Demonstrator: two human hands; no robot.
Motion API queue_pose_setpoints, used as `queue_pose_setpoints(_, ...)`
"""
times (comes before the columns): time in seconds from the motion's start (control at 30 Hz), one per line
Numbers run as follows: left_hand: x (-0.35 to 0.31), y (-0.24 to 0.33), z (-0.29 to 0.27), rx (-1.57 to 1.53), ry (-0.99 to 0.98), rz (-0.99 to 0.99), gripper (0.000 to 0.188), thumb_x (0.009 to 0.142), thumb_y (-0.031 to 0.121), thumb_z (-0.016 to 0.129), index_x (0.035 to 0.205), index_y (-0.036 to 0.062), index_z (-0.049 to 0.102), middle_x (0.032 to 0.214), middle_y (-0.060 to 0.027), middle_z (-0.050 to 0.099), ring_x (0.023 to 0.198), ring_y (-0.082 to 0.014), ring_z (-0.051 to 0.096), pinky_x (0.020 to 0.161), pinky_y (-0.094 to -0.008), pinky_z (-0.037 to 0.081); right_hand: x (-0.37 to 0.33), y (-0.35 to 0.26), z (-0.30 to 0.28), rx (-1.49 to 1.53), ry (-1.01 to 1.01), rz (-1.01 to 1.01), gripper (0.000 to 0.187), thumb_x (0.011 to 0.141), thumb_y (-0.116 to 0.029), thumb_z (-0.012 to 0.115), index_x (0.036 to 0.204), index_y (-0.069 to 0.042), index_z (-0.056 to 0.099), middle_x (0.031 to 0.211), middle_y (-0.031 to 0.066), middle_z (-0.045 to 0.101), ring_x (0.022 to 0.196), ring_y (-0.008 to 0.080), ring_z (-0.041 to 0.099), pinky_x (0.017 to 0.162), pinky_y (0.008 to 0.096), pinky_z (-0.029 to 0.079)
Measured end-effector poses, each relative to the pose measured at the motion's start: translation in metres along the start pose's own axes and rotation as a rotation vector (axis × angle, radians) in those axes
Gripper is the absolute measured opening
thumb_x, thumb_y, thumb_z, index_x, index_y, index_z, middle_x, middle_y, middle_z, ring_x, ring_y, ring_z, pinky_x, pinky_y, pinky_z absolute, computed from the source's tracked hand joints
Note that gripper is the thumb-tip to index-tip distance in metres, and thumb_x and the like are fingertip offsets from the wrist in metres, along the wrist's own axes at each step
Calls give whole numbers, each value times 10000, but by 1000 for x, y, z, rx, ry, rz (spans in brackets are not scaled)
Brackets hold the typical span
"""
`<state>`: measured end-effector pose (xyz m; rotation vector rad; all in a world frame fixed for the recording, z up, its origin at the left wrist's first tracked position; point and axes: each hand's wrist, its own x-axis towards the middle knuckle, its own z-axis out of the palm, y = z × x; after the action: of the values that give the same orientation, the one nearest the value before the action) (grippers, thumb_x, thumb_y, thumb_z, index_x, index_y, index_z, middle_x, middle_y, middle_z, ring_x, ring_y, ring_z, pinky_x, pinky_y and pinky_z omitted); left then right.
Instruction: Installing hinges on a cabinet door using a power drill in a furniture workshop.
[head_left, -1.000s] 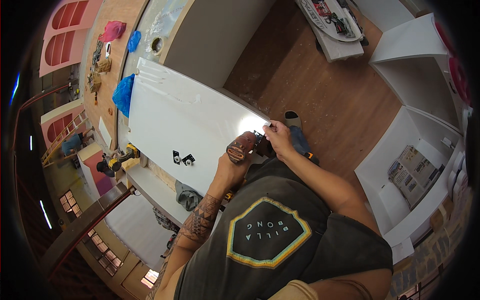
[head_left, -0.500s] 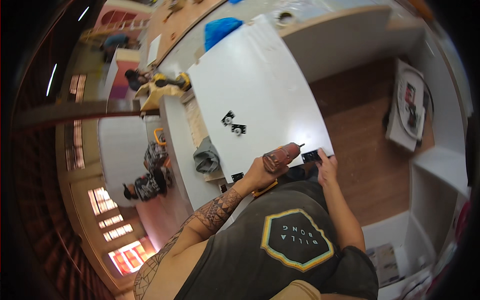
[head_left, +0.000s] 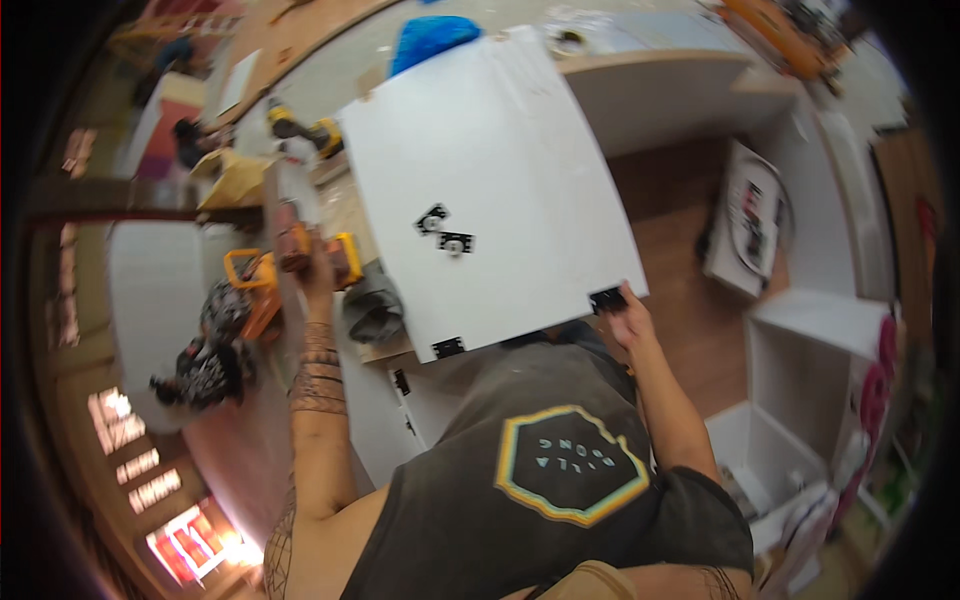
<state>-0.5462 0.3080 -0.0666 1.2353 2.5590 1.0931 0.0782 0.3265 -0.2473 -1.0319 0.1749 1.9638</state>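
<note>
My left hand (head_left: 319, 276) is out at the left, closed around the handle of a reddish-brown cordless drill (head_left: 292, 240) with a yellow base. A white board (head_left: 500, 180) lies in front of my body. At its near right corner, my right hand (head_left: 629, 320) grips the edge beside a black plate (head_left: 606, 300), fingers partly hidden under the board. Another black plate (head_left: 448, 347) sits at the near left corner. Two loose black plates with round pale parts, like casters (head_left: 455, 243), rest on the middle of the board.
A grey cloth-like bundle (head_left: 373, 305) lies left of the board, with a yellow-and-black power tool (head_left: 300, 130) farther back. A blue bag (head_left: 433, 42) sits beyond the board. On the right are a white box (head_left: 745, 220) and white cabinet compartments (head_left: 820, 340). Another person (head_left: 205, 365) is at the far left.
My left hand has carried the drill from above the board's near edge out to the left. My right hand remains at the board's corner. The view has shifted slightly.
</note>
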Motion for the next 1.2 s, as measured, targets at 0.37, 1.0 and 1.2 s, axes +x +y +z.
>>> queue_pose_setpoints(0.37,31,-57,41,-586,115,-378,830,930,396,817,1500,-80,445,1451,-164,594,1277,-258,614,1115,-373,477,7,23,26,-45,262,-293,407,939,-206,840,1210,-31,592,1127,93,674,1056,264,675,971,475,563)
queue_pose_setpoints(1.0,-96,85,118,371,-478,510,684,819,275,877,1439,243,590,1452,-164,513,1357,-391,462,1132,-586,380,9,21,35,-8,283,-126,427,963,-303,807,1266,-67,622,1155,69,701,1081,252,678,986,442,559)
queue_pose_setpoints(1.2,-79,67,117,238,-580,605,224,916,136,751,1135,180,730,1273,-97,593,1214,-362,556,1002,-508,502,2,22,35,26,79,-201,459,999,-307,760,1343,-44,606,1292,91,687,1204,263,657,1059,461,540)
